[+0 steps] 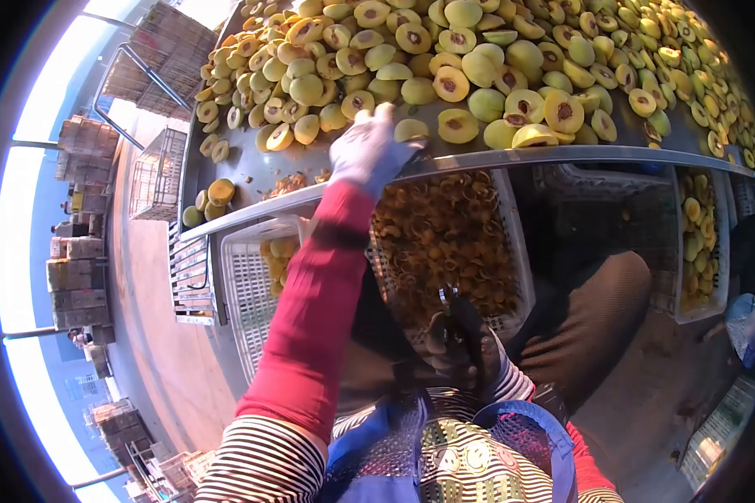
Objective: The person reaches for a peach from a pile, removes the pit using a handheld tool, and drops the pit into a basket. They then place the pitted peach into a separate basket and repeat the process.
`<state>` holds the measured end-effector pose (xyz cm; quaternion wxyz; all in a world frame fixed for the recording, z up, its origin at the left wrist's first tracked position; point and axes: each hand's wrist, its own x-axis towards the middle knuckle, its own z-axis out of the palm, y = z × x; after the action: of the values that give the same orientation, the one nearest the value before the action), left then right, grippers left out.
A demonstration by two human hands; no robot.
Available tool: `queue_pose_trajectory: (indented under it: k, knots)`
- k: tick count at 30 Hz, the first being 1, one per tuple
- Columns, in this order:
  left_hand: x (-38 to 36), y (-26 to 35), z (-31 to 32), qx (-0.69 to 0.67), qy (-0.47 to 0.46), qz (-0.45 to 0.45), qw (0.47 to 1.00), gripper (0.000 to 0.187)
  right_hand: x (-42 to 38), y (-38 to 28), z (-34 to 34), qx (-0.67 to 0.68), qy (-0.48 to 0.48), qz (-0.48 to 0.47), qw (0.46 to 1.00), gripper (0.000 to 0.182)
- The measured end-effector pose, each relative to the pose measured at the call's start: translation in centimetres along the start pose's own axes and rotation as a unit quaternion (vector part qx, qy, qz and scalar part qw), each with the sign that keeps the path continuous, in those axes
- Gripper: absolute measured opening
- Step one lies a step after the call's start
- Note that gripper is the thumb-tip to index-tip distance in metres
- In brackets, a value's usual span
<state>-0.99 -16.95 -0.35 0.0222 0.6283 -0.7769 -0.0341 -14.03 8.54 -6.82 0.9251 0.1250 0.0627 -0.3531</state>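
My left hand (pixel 367 152), in a pale glove, reaches over the near edge of a metal table (pixel 264 172). Its thumb and fingers are apart, beside a halved peach (pixel 411 131) lying cut side down. Many more yellow-green peach halves (pixel 457 126) are heaped beyond it, several with brown stone hollows facing up. Low in front of my lap, my right hand (pixel 461 348), in a dark glove, is closed around a small hand tool with a shiny metal tip (pixel 448 294). Shadow hides the tool's handle.
Below the table edge stands a crate (pixel 518 243) full of brown-orange peach scraps. A white crate (pixel 239 251) with some peaches is to its left, another crate (pixel 703 312) with peach halves to the right. Stacked crates (pixel 84 285) line the far left. A person in blue (pixel 751 331) is at the right edge.
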Motion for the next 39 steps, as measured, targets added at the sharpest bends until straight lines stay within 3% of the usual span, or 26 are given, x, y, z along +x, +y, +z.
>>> queue_pose_trajectory:
  k: [1, 3, 5, 6, 7, 8, 9, 10, 11, 13, 14, 17, 19, 20, 21, 23, 24, 26, 30, 31, 32, 33, 34, 35, 37, 39]
  knots:
    - [2.2, 1.1, 0.9, 0.039, -0.109, -0.002, 0.993, 0.069, -0.3, -0.2, 0.4, -0.053, 0.034, -0.025, 0.998, 0.045]
    - [4.3, 1.9, 0.6, 0.047, -0.155, 0.054, 0.985, 0.066, -0.5, -0.6, 0.8, -0.051, 0.083, -0.038, 0.995, 0.047]
    - [3.4, 0.5, 1.3, -0.126, -0.012, 0.139, 0.982, 0.059, -0.7, -1.3, 1.7, -0.043, 0.126, -0.053, 0.99, 0.05]
    - [2.7, -0.2, 1.4, -0.303, -0.051, 0.138, 0.942, 0.054, -1.1, -1.8, 2.6, -0.079, 0.146, -0.083, 0.983, 0.05]
    - [-1.0, 1.4, -2.3, -0.561, -0.2, 0.032, 0.803, 0.047, -1.4, -1.9, 3.1, -0.111, 0.169, -0.112, 0.973, 0.05]
    - [-4.2, 2.6, -3.7, -0.658, -0.191, 0.035, 0.728, 0.051, -1.4, -1.9, 3.2, -0.104, 0.172, -0.113, 0.973, 0.05]
    - [-6.1, 2.3, -2.5, -0.691, -0.218, 0.034, 0.688, 0.059, -1.3, -1.8, 3.4, -0.332, 0.216, -0.24, 0.886, 0.041]
    - [-8.0, 2.3, -1.2, -0.714, -0.224, 0.043, 0.662, 0.064, -1.1, -1.8, 3.4, -0.536, 0.242, -0.346, 0.731, 0.034]
    - [-10.2, 3.4, -1.6, -0.722, -0.207, 0.036, 0.659, 0.068, -1.0, -2.0, 3.1, -0.534, 0.244, -0.341, 0.734, 0.034]
    - [-13.0, 4.4, -0.1, -0.799, -0.223, 0.024, 0.557, 0.066, -0.5, -1.9, 2.2, -0.803, 0.201, -0.492, 0.27, 0.026]
    - [-14.0, 4.7, 0.0, -0.8, -0.222, 0.021, 0.557, 0.066, -0.6, -1.1, 1.7, -0.812, 0.193, -0.457, 0.307, 0.039]
    - [-16.1, 5.8, 0.4, -0.811, -0.158, -0.028, 0.562, 0.054, -1.2, -0.3, 1.8, -0.809, 0.204, -0.404, 0.376, 0.04]
    - [-17.4, 6.6, 1.5, -0.631, 0.022, 0.009, 0.775, 0.04, -1.2, 1.3, 0.9, -0.791, 0.21, -0.403, 0.409, 0.041]
    - [-17.5, 7.3, 0.4, -0.761, -0.05, -0.123, 0.635, 0.032, -1.1, 1.9, 0.5, -0.774, 0.217, -0.403, 0.438, 0.043]
    - [-17.6, 7.8, 0.4, -0.793, -0.051, -0.161, 0.586, 0.034, -1.1, 2.0, 0.4, -0.774, 0.218, -0.404, 0.437, 0.043]
    - [-18.0, 7.9, 0.9, -0.787, -0.052, -0.167, 0.592, 0.033, -1.0, 2.1, 0.2, -0.747, 0.237, -0.431, 0.447, 0.04]
    - [-18.2, 7.9, 0.9, -0.787, -0.052, -0.167, 0.592, 0.033, -1.1, 2.2, -0.3, -0.747, 0.237, -0.431, 0.447, 0.04]
    - [-18.5, 8.1, 1.0, -0.773, -0.042, -0.147, 0.616, 0.031, -1.4, 2.3, -1.2, -0.821, 0.18, -0.446, 0.307, 0.039]
    - [-18.6, 8.0, 0.7, -0.718, -0.047, -0.057, 0.692, 0.026, -3.1, 2.6, 0.7, -0.842, 0.172, -0.431, 0.273, 0.038]
    - [-18.6, 7.9, 0.6, -0.709, -0.065, -0.044, 0.701, 0.026, -3.4, 2.7, 1.7, -0.704, 0.202, -0.384, 0.562, 0.032]
    - [-18.3, 7.6, 0.8, -0.718, -0.098, -0.023, 0.688, 0.028, -3.7, 2.7, 2.5, -0.493, 0.211, -0.294, 0.791, 0.032]
    - [-18.0, 7.3, 0.8, -0.726, -0.13, -0.004, 0.675, 0.03, -3.7, 2.5, 3.0, -0.495, 0.209, -0.291, 0.792, 0.032]
    - [-17.8, 6.7, 0.2, -0.707, -0.177, 0.002, 0.684, 0.036, -3.6, 2.0, 3.4, -0.241, 0.069, -0.165, 0.954, 0.035]
    - [-17.5, 6.5, 0.2, -0.72, -0.214, 0.011, 0.66, 0.039, -3.5, 1.8, 3.7, 0.045, -0.078, -0.017, 0.996, 0.045]
    - [-18.1, 6.2, 1.2, -0.799, -0.322, -0.074, 0.503, 0.038, -2.9, 1.7, 3.9, 0.165, -0.216, 0.053, 0.961, 0.049]
    - [-19.0, 6.9, 2.1, -0.774, -0.202, -0.02, 0.6, 0.039, -1.7, 1.9, 4.0, 0.214, -0.27, 0.07, 0.936, 0.049]
